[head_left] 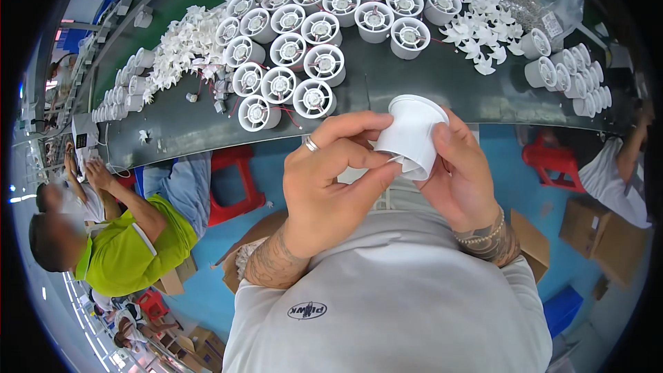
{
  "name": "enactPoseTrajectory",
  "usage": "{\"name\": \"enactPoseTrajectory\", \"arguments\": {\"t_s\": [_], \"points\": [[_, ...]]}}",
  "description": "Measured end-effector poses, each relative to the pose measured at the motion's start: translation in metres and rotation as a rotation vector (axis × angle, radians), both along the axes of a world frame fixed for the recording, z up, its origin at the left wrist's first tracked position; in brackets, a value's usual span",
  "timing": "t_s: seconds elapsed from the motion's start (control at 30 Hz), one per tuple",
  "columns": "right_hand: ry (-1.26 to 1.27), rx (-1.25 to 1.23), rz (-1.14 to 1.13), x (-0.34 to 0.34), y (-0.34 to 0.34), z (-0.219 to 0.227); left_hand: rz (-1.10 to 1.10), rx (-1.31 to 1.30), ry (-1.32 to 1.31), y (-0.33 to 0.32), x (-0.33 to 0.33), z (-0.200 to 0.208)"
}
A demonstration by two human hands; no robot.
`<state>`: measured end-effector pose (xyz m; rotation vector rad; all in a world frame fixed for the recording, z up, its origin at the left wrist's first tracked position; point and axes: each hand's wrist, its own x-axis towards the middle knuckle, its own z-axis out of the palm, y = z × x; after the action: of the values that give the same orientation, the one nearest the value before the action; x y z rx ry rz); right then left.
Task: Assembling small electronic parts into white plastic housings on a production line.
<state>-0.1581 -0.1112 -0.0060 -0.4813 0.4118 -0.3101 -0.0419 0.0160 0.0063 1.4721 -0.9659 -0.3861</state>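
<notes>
Gripping white cup-shaped housing [413,119] in right hand [461,173], thumb on side; left hand [335,173] pinching white piece [412,168] at housing's lower opening

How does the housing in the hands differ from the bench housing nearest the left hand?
The held housing sits between the left hand and right hand; the bench housing rests on the bench. The held housing mainly shows its side, the bench housing its spoked face. Both are white.
</notes>
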Motion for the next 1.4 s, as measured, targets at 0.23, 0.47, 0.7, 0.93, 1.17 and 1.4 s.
{"name": "enactPoseTrajectory", "arguments": {"t_s": [0.23,0.47,0.7,0.93,1.17,1.4], "points": [[0.006,-0.057,0.01,-0.006,0.0,-0.007,0.021,-0.019,0.123,-0.003,0.002,-0.005],[0.088,-0.042,-0.047,-0.001,-0.006,-0.014,-0.064,0.058,-0.006,-0.016,0.01,-0.015],[0.125,0.036,0.131,-0.01,-0.017,-0.012,-0.133,0.088,-0.032,-0.004,0.018,-0.016],[0.193,-0.608,0.246,0.002,-0.053,0.001,-0.11,0.257,-0.354,-0.019,0.022,-0.007],[0.642,-1.485,-0.252,0.019,-0.181,0.011,0.303,0.03,-0.292,0.033,0.06,-0.029],[0.75,-1.871,0.007,-0.002,-0.169,0.02,0.922,0.096,-0.078,0.085,0.115,-0.073]]}}
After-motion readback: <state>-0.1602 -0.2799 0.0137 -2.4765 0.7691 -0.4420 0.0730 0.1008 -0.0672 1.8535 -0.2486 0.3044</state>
